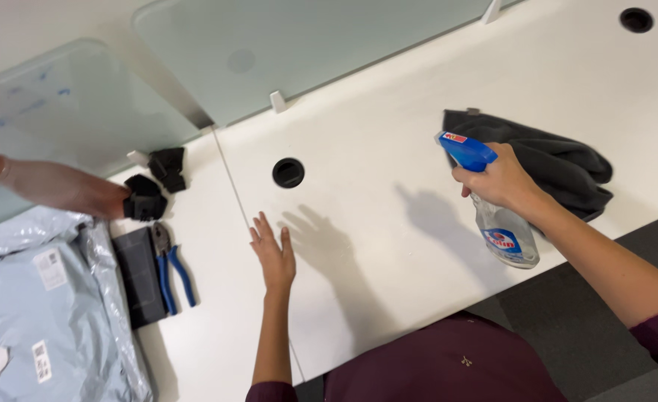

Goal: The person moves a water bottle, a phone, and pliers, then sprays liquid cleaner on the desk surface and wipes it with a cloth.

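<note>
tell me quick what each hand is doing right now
Left hand: open, fingers spread flat on the white desk, holding nothing.
Right hand: closed around the spray bottle, raised above the desk.

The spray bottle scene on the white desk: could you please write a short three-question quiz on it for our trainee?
1. True or false: the right hand holds the spray bottle lifted off the white desk.
2. Multiple choice: what lies behind the spray bottle? A) a dark grey cloth B) a roll of tape C) a keyboard
3. Short answer: which tool lies to the left of the left hand, beside the flat black case?

Key
1. True; the fingers are wrapped round its neck, below the blue trigger head.
2. A, the dark grey cloth.
3. The blue-handled pliers. Another person's hand grips a black object above them.
</note>
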